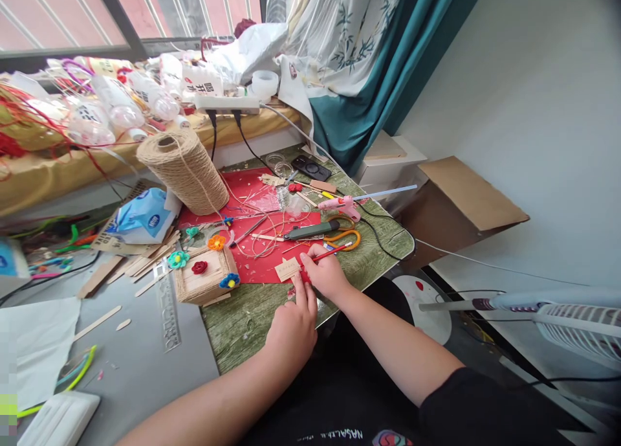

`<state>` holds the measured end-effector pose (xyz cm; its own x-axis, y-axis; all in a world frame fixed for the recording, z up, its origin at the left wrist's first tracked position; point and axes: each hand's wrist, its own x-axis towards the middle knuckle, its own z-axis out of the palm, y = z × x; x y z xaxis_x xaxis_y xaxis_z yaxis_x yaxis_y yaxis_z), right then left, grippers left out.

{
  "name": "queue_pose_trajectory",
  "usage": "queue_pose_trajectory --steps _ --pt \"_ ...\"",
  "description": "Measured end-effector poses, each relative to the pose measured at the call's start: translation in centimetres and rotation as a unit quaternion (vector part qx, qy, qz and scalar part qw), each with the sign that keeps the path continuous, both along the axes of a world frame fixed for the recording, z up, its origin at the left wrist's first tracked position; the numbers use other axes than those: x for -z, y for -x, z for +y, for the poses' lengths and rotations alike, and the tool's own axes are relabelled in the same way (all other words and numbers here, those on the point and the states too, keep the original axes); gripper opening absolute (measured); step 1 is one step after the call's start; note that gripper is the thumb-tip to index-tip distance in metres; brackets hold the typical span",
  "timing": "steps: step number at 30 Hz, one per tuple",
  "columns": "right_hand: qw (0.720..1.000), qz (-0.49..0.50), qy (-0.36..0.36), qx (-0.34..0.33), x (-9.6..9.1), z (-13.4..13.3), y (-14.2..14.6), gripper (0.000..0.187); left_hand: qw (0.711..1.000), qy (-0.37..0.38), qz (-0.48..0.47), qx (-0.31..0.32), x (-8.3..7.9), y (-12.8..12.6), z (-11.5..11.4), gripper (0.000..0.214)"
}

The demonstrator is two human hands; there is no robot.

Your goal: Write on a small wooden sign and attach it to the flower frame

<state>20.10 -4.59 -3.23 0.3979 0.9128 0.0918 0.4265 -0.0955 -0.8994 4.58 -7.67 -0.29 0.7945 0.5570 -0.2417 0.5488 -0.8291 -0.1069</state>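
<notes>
My right hand [326, 274] is closed around a thin red pen-like tool [334, 252], its tip resting by a small tan card piece [287, 268] on the red mat [262, 265]. My left hand [294, 326] lies just below, index finger stretched toward a small red bit at the mat's edge, the other fingers curled; whether it holds anything is hidden. A twine-wrapped box [204, 278] with coloured flowers sits to the left.
A big twine spool [183, 171], pink glue gun [342, 205], orange-handled scissors [347, 235], a ruler [167, 307] and wooden sticks lie about. Bottles crowd the window ledge. A cardboard box [460, 200] and a fan [577, 323] stand on the right.
</notes>
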Motion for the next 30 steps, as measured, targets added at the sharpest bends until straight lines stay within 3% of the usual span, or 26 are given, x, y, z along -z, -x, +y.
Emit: queue_pose_trajectory --steps 8,30 --pt "0.998 0.032 0.025 -0.045 0.06 0.15 0.20 0.028 1.000 -0.020 0.011 0.011 -0.15 -0.08 0.07 0.085" --pt "0.999 -0.008 0.026 -0.039 0.16 0.27 0.09 0.027 1.000 -0.024 0.012 0.006 -0.34 -0.14 -0.04 0.095"
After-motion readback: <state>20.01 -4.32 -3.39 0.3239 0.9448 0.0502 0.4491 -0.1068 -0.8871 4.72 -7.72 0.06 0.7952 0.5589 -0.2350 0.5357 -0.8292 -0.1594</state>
